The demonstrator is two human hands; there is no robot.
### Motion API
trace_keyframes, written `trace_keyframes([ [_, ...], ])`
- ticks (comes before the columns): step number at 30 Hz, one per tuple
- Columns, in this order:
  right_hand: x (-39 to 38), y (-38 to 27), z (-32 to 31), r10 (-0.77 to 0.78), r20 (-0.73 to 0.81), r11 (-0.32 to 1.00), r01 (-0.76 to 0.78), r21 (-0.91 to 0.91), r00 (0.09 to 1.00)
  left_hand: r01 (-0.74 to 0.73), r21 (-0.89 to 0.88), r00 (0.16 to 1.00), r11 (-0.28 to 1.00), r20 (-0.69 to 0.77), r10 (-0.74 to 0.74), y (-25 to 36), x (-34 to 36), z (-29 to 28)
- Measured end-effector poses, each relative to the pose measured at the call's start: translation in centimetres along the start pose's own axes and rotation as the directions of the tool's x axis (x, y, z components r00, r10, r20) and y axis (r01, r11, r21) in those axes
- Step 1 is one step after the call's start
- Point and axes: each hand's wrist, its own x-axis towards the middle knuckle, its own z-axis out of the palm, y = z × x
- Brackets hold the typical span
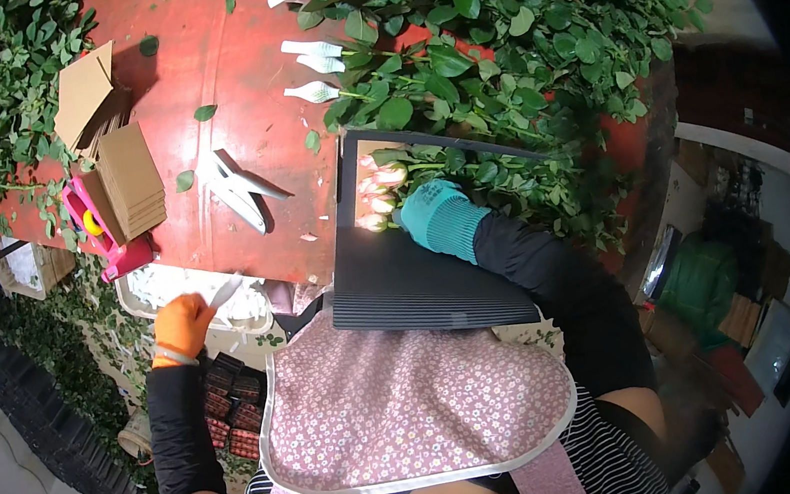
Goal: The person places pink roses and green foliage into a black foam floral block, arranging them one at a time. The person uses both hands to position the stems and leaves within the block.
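My left hand (182, 327), in an orange glove, is closed on a thin white piece (226, 291) over a bin (142, 301) of similar white pieces. On the right, my right hand (442, 220) wears a teal knitted glove, its fingers bent round a rose just behind the bloom. Pale pink roses (383, 180) lie with their heads together on a brown card at the upper left of a black ridged sheet (400, 282). Their leafy stems run to the right. The glove hides part of the stems and my fingertips.
On the red table (263, 63) lie a white stapler-like tool (241, 193), brown cards (131, 178) and a pink tape dispenser (98, 228). Roses in white sleeves (313, 56) lie at the back, with heaped foliage (9, 89) at far left. Black ridged sheets (44, 408) stand at left.
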Motion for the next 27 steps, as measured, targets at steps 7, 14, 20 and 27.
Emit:
trace_keyframes([
  [7, -0.3, 0.5, 0.2, -0.013, -0.039, 0.995, 0.017, 0.100, 0.999, 0.009, 0.445, 0.850, 0.896, 0.468, -0.241, -4.6, 1.6, 5.1],
  [14, -0.9, 0.4, -1.5, -0.004, -0.006, 0.990, 0.005, 0.142, 1.000, -0.693, -0.516, 0.540, 0.503, 0.091, 0.837, 16.7, 14.3, 0.9],
  [20, -3.7, 0.8, -1.6, 0.096, -0.235, 0.930, -0.003, 0.367, 0.967, -0.694, -0.525, 0.483, 0.493, 0.168, 0.859, 15.6, 16.3, 5.5],
  [27, -0.3, 0.9, 1.8, 0.088, -0.345, 0.975, -0.009, 0.223, 0.934, -0.714, -0.527, 0.475, 0.461, 0.120, 0.872, 15.9, 16.4, 6.0],
])
